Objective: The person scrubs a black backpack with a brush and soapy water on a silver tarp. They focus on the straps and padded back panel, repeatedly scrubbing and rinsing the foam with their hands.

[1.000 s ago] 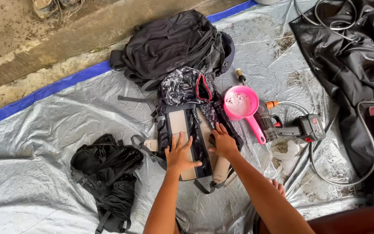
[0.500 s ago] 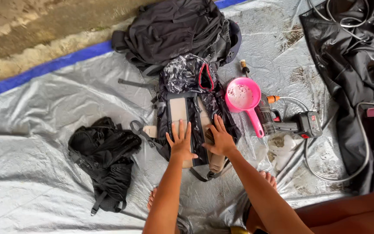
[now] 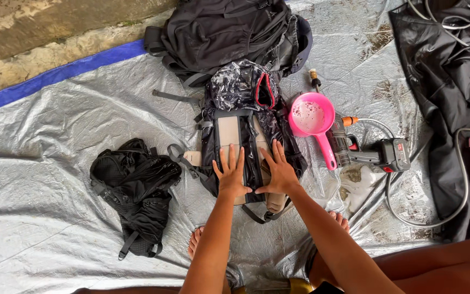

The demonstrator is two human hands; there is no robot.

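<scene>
A wet black backpack [image 3: 244, 117] with tan padded straps lies back-side up on a silver tarp [image 3: 55, 120]. My left hand [image 3: 231, 173] rests flat on its lower left strap, fingers spread. My right hand [image 3: 278, 170] lies flat beside it on the right strap, fingers apart. Neither hand holds anything; both press on the pack's lower part. My bare feet [image 3: 197, 242] show below the pack.
A larger black backpack [image 3: 224, 32] lies above the wet one. A small crumpled black bag [image 3: 137, 190] sits to the left. A pink scoop [image 3: 314, 120] with suds, a handheld spray gun [image 3: 371, 155] with hose, and a black sheet [image 3: 447, 81] are on the right.
The view has shifted closer and lower. Both hands slid slightly down the pack's straps and now lie flatter, side by side.
</scene>
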